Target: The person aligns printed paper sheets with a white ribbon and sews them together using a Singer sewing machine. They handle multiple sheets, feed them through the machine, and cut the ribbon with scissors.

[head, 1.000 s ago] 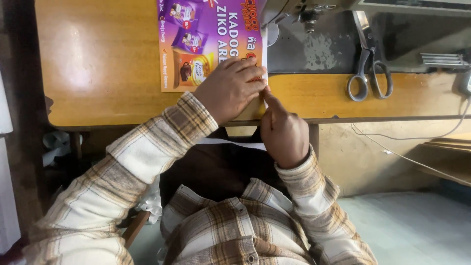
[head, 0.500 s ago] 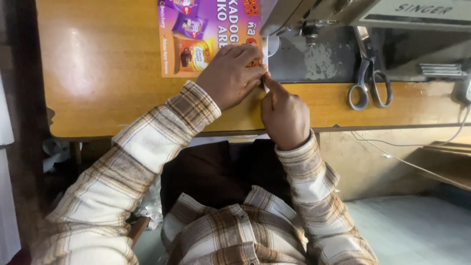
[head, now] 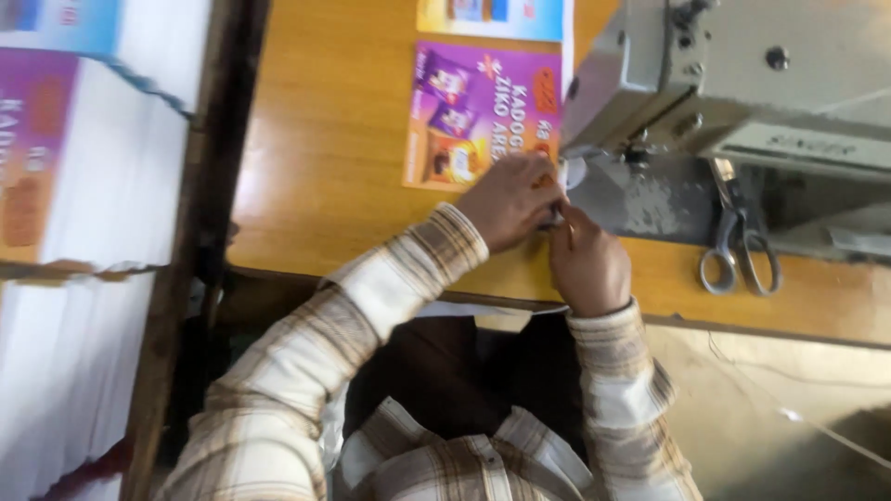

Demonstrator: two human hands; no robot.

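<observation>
The purple printed sheet (head: pixel 473 116) lies flat on the wooden table (head: pixel 334 139), at about twelve o'clock from the person's chest. It is a glossy rectangle with pictures of small packets and pale lettering on a purple ground. Its long axis runs from six to twelve o'clock, away from the person, and the lettering reads sideways, so the sheet's top points toward three o'clock. Its three o'clock edge reaches under the head of the sewing machine (head: pixel 733 83); another sheet with a blue and yellow print (head: pixel 492 17) lies just beyond it at twelve o'clock.

The sewing machine is grey and fills the one to three o'clock part of the table. A stack of white and purple printed sheets (head: pixel 83 232) stands well apart at nine o'clock. A pair of scissors (head: pixel 738 246) with grey handles rests on the machine bed at three o'clock from the hands, blades pointing to twelve.

The left hand (head: pixel 510 199) presses on the sheet's near right corner, fingers curled. The right hand (head: pixel 587 264) touches it from five o'clock, fingertips pinched narrow on something small at that corner; what it grips is too hidden to tell.
</observation>
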